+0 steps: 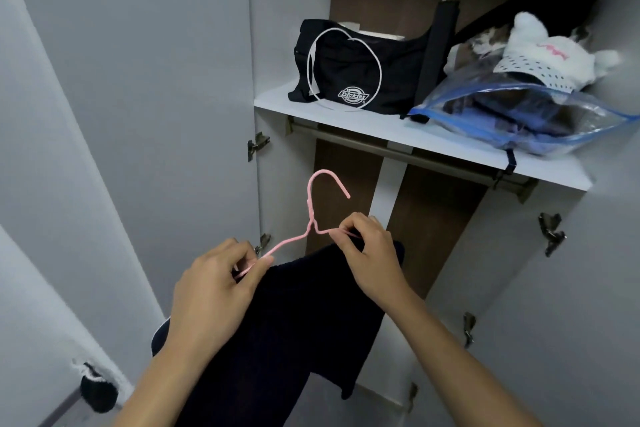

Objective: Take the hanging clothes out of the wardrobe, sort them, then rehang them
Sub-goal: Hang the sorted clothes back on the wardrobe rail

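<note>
Now we pinch the hanger [313, 218] at centre frame, left hand [214, 288] and right hand [370, 250] on its arms; the garment [304, 315] may slide off if we tilt toward the rod [398, 152].

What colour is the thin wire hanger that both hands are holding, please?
Pink: the thin wire hanger shows best in the head view, above the dark garment.
</note>
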{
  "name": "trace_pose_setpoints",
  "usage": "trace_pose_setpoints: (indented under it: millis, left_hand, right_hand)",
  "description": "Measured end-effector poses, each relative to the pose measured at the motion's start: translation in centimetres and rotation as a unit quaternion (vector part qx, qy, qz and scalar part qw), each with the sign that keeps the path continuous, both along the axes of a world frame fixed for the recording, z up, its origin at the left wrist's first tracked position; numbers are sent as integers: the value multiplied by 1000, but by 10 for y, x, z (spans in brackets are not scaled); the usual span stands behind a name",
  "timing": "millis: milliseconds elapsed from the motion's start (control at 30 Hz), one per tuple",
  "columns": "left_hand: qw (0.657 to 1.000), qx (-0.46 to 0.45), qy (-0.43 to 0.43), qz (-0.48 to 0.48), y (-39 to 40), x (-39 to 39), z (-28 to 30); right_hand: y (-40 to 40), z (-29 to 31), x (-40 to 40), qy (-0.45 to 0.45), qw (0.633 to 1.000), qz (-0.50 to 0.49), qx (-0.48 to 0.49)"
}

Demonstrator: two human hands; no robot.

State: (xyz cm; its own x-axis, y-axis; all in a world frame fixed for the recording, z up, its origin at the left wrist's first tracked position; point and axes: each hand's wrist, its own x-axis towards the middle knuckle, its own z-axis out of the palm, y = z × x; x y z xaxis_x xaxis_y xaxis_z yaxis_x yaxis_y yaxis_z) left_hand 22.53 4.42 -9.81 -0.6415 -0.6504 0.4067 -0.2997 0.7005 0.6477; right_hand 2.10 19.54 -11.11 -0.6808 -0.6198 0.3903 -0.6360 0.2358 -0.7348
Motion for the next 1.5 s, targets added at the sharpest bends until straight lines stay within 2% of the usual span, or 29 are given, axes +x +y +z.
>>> trace_pose_setpoints:
  millis: [233,467,767,1000,1233,1500]
  left_hand:
    - [997,-6,0,-71,-63,-60,-8]
    - [996,-17,-18,-90,-112,-103,-22]
    - [993,-40,-99,-57,-149,-176,-13]
    - [995,-59,-74,-31,-163,-217,-30]
    - [995,-83,-57,3,-179,-267,-61]
    - [993,-105,-52,27,-204,-322,-92]
  right_hand:
    - [-56,-1,-55,13,1000,-7,23]
    - [-102,-5,-104,35,998,2,42]
    - [-146,-21,-172,9,999,5,32]
    - [-177,-41,-228,31,999,21,32]
    - [-210,-75,-283,113,993,9,7]
    - [-252,-111,-347,131,991,-7,-16]
